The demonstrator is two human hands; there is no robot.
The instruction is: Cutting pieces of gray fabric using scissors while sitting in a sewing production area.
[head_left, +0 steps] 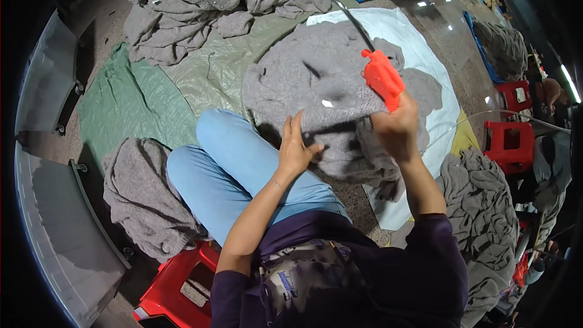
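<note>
Right hand [398,130]: right of the frame's centre, its grip closed around the handle of an orange-red tool.
Orange-red tool [384,79]: upright and slightly tilted in that hand, over the right part of the grey knit cloth; a thin dark rod [358,22] runs from its top toward the upper middle of the frame.
Left hand [294,153]: at the frame's centre, its grip open, thumb apart from the fingers, touching the near edge of the cloth.
Grey knit cloth [303,79]: bunched in the upper middle, partly over a white sheet [437,64].
Legs: bent, in light blue trousers [225,146], left of the cloth.
Other grey cloth: a large heap [200,0] at the upper left, a smaller one [146,197] at the lower left, a long one [477,218] at the lower right.
Green sheet [130,97]: on the floor at the left.
Stools: a red one [173,285] at the lower left, more red ones [504,158] at the right.
</note>
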